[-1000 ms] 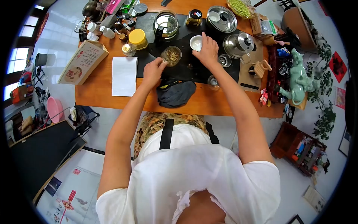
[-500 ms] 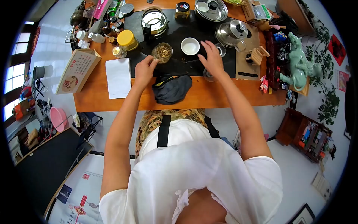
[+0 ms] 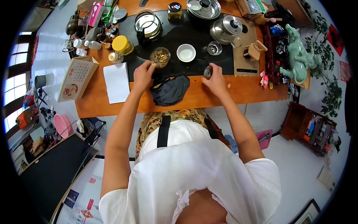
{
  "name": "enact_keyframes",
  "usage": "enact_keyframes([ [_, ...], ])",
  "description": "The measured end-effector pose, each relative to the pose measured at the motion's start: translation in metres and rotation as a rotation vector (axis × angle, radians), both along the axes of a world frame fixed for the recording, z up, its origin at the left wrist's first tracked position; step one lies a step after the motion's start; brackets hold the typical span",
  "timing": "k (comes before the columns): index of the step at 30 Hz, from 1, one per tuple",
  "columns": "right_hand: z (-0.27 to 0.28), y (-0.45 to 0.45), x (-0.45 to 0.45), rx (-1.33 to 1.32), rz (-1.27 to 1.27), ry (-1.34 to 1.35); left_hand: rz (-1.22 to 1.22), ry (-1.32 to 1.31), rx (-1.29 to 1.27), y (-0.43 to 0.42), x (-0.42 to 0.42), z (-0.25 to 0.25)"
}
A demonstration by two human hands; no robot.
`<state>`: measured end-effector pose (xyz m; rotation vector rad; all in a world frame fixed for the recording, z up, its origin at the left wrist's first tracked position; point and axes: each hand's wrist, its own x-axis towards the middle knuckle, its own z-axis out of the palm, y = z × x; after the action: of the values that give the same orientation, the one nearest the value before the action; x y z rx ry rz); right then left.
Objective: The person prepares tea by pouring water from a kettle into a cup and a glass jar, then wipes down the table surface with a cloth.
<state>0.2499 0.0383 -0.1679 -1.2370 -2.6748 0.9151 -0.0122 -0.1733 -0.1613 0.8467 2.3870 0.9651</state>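
My left hand [image 3: 143, 75] is closed, thumb and fingers pinching the near-left rim of an open glass jar [image 3: 161, 56] that holds dried brownish pieces. My right hand [image 3: 215, 80] is gripping a small round lid [image 3: 208, 72], clear with a dark rim, tilted on its edge near the front of the black mat. Between the hands, a white bowl [image 3: 186, 53] stands on the mat, and a dark grey cloth cap [image 3: 169, 90] lies at the table's front edge. A small glass cup [image 3: 214, 48] sits beyond my right hand.
A glass kettle [image 3: 148, 24] and a yellow-lidded jar [image 3: 122, 45] stand left; a metal-lidded glass pot [image 3: 226, 30] is on the right. White paper [image 3: 116, 83] lies beside a desk calendar [image 3: 78, 79]. A green animal figurine [image 3: 299, 58] is far right.
My right hand has moved from beside the white bowl toward the table's front and taken hold of the small round lid. My left hand stays at the jar. The view has shifted slightly.
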Motion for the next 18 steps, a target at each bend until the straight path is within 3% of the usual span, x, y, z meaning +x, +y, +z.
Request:
enact_keyframes([
  [2, 0.013, -0.002, -0.002, -0.125, -0.054, 0.179, -0.001, -0.024, -0.043, 0.001, 0.001, 0.006],
  [5, 0.013, -0.001, -0.005, -0.121, 0.037, 0.242, -0.013, -0.013, -0.034, 0.000, 0.003, 0.007],
  [8, 0.004, -0.004, -0.018, -0.428, -0.149, 0.294, -0.025, 0.001, -0.029, -0.001, 0.004, 0.008],
  [11, 0.012, -0.013, -0.044, -0.768, -0.377, 0.595, -0.037, -0.011, -0.040, 0.001, 0.007, 0.014],
  [14, 0.026, -0.023, -0.078, -0.807, -0.352, 0.769, -0.060, 0.006, -0.028, 0.003, 0.012, 0.014],
  [16, 0.027, -0.029, -0.101, -0.607, -0.242, 0.756, -0.061, -0.030, -0.023, 0.006, 0.016, 0.019],
  [18, 0.028, -0.035, -0.115, -0.581, -0.114, 0.770, -0.057, -0.069, -0.015, 0.008, 0.022, 0.022],
])
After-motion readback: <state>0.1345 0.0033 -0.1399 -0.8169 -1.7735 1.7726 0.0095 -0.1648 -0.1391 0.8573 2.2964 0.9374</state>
